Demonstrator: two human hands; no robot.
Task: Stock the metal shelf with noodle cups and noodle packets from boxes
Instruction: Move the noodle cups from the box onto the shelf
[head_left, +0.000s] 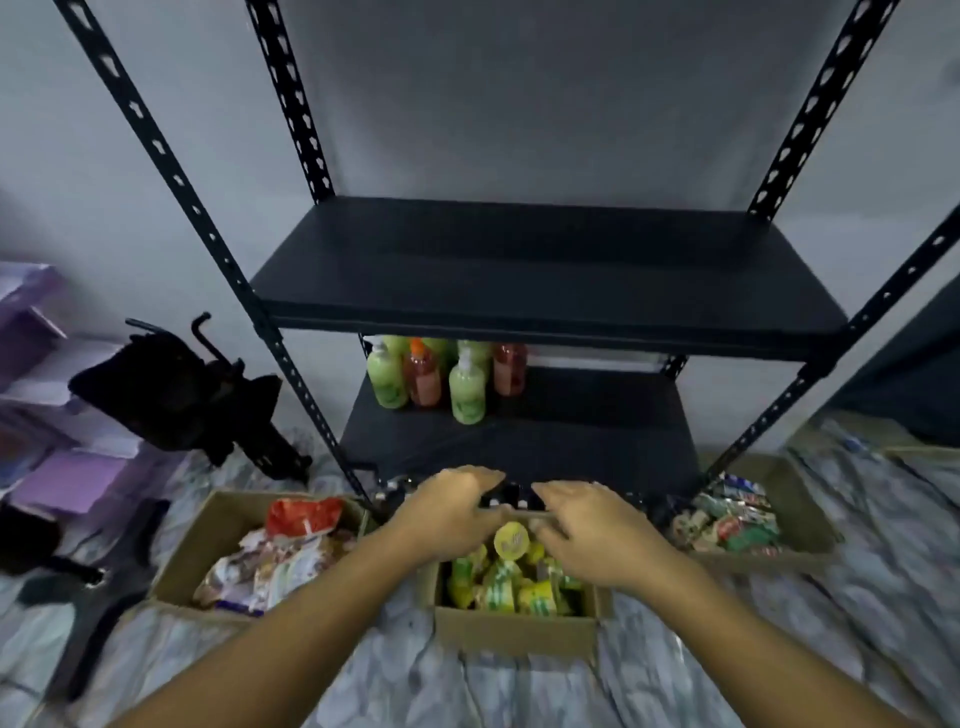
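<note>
**Both hands at far rim of centre box; shelf boards open beyond**

Near: the centre box (514, 631) sits on the grey patterned floor sheet (519, 691). Its top is open and it is packed with yellow-green noodle cups (498, 577). An upright cup (511, 540) stands lid-up at the box's far edge, between the hands. The left hand (457, 506) and right hand (587, 530) reach over the cups to that far rim, fingers curved down, with a narrow gap between them. It's blurred there, so I can't tell whether either hand grips anything.

Sides: the left box (176, 566) is just beside the centre box and holds noodle packets (280, 556), with a red one sticking up at its far edge. The right box (802, 486) sits apart at the right, full of green, red and white packets (727, 519).

Farther: the metal shelf (545, 270) stands right behind the boxes. The foot of the front-left upright (208, 228) lands between the left and centre boxes. The foot of the front-right upright (878, 301) is near the right box's far-left corner. On the lower board (571, 426), green and red bottles (426, 379) cluster at the back-left corner, and the rest is bare dark surface. The middle board is bare from edge to edge, with a tall open bay above it.

Left of the shelf, a black bag (176, 395) and purple boxes (78, 478) lie on the floor by the wall.
</note>
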